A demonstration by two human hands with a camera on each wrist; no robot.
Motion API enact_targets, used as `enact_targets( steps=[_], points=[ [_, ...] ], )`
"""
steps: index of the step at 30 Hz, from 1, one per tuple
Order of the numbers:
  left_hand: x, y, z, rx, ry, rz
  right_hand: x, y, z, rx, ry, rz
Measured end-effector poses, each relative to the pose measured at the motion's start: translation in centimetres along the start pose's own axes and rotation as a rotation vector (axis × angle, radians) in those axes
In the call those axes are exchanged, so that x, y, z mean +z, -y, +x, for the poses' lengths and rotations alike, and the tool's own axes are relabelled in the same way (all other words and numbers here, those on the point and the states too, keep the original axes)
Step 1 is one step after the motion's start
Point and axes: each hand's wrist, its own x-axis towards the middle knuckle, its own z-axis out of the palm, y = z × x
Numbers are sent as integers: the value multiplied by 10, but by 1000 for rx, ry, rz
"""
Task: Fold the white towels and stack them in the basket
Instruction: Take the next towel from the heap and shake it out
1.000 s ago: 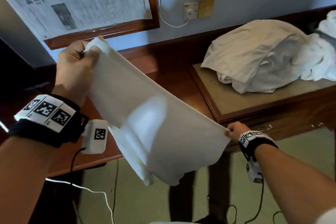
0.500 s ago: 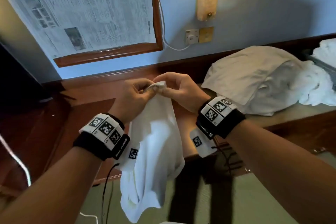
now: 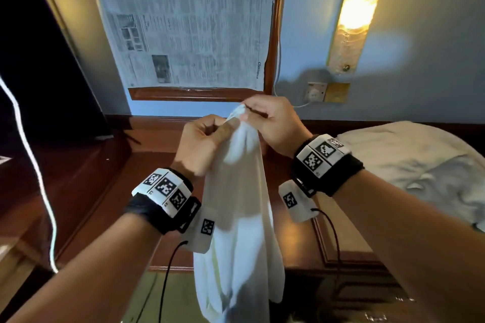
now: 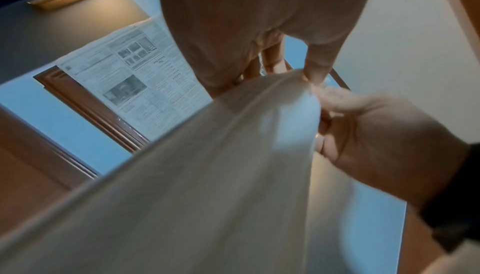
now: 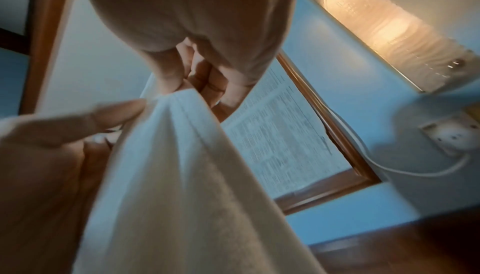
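Nearest the camera, both forearms reached forward, each wearing a black wrist strap with square-patterned markers. The left hand (image 3: 203, 144) had its fingers curled, thumb and forefinger pinching the top of a white towel (image 3: 237, 220). The right hand (image 3: 273, 123), just beside and slightly higher, was curled too, pinching the same bunched top edge, so the 2 hands met at the cloth. In the left wrist view, the left hand (image 4: 249, 21) showed a fingertip pressed on the towel (image 4: 207, 175) where the right hand (image 4: 376, 134) met it; in the right wrist view, the right hand (image 5: 187, 11) gripped the hem of the towel (image 5: 182, 175) while the left hand (image 5: 52, 145) pointed a finger into the fold.

The towel hung straight down from that pinch, doubled over on itself, in front of the edge of a dark wooden desk (image 3: 105, 191). It touched neither the desk nor anything else below.

Farther right on the desk lay a heap of crumpled white linen (image 3: 409, 162), well apart from the held towel.

On the blue wall behind, a wooden frame (image 3: 275, 34) held newspaper sheets (image 3: 189, 21). Right of it glowed a tall wall lamp (image 3: 359, 8), with a socket (image 3: 315, 92) and a brass plate (image 3: 337, 92) below it.
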Motion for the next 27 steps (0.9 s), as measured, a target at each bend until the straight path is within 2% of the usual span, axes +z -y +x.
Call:
enact_targets(
  steps=[3, 6, 9, 13, 18, 20, 24, 27],
  points=[
    [6, 3, 1, 30, -87, -76, -19, 9, 27, -44, -65, 26],
    [12, 13, 3, 128, -236, 25, -43, 20, 53, -86, -98, 7],
    [28, 13, 2, 150, -169, 81, -63, 30, 69, -106, -105, -37],
    [45, 18, 2, 121, -85, 40, -74, 33, 76, -122, -140, -34],
    [43, 48, 6, 171, -44, 404, -86, 31, 68, -104, -204, 18],
    [40, 53, 5, 195, -65, 472, -92, 28, 66, -91, -204, -5],
    [31, 48, 4, 223, -163, 443, -100, 19, 63, -59, -254, -49],
    [32, 42, 1, 244, -149, 369, -97, 19, 63, -30, -280, -71]
  ],
)
